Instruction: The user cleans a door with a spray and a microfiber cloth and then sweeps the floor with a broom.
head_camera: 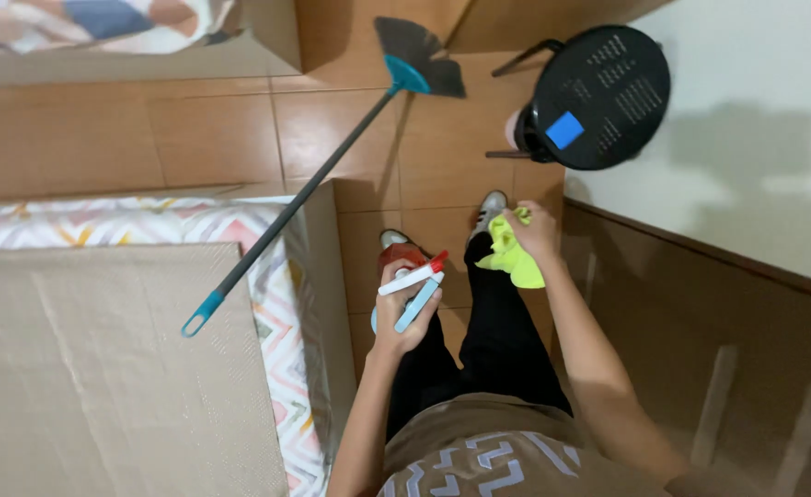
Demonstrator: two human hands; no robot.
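One head-worn view looks steeply down, close over the floor (212, 138)

Narrow strip of wood floor (368, 147) between bed (102, 368) and wall panel (700, 313); legs and shoes fill most of it.

Broom (304, 189) leans diagonally across the strip, handle end over the bed corner, head on the floor ahead. It bars passage to the left.

Black stool (598, 97) stands against the wall, ahead right.

Left hand (403, 317) with spray bottle (414, 290), right hand (536, 232) with yellow cloth (511, 258): open floor lies just ahead between broom head and stool.
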